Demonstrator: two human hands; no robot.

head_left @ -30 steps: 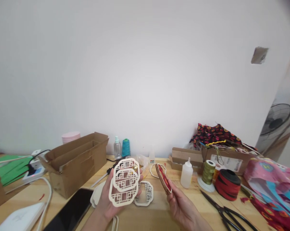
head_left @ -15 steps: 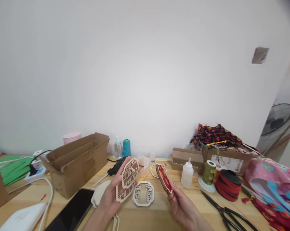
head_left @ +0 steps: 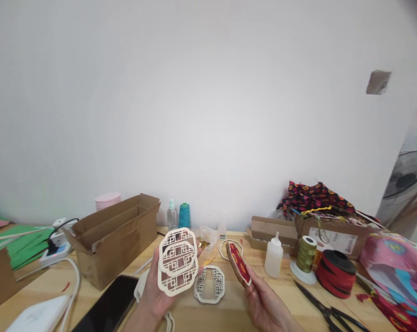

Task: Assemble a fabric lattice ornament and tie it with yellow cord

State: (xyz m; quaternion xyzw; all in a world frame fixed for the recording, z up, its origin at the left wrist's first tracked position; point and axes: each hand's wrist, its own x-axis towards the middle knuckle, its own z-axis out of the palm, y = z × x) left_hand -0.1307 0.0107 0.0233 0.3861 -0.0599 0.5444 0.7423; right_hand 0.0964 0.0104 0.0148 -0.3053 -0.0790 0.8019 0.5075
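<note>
Clamping cream lattice panels [head_left: 179, 274] in left grip [head_left: 155, 296] — pinching a red fabric-covered piece [head_left: 239, 263] in right grip [head_left: 262, 295], with grey lattice frame [head_left: 210, 301] on table [head_left: 225, 318] between both.

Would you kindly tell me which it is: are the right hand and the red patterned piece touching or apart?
Touching: the head view shows the right hand holding the red patterned piece near its lower end.

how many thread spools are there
3 seen: teal spool near the wall, green spool right of the white bottle, red spool right of that. One more may be partly hidden behind them.
</note>
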